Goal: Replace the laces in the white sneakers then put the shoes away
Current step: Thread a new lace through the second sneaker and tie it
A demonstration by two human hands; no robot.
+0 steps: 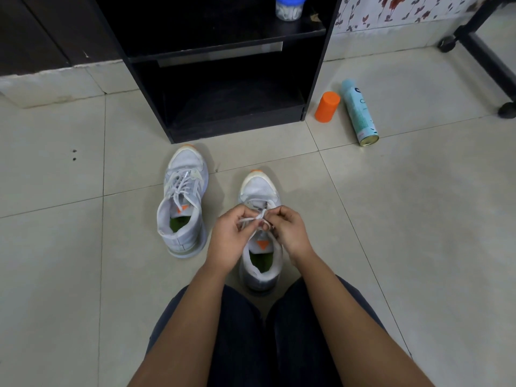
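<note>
Pale tiled floor (418,219) in front of a black open shelf unit (237,127). Two white sneakers with orange toe tips, orange tongue tabs and green insoles stand with toes pointing far. The left sneaker (183,202), threaded in white, stands near the unit's base, apart from the hands. The right sneaker (258,188) stands just beyond the person's knees. The left hand (231,236) and right hand (290,230), fingers curled, each pinch a strand of its white lace (251,219) above the tongue. Right of the unit, an orange cap (327,107) and a teal spray can (358,111) lie side by side.
</note>
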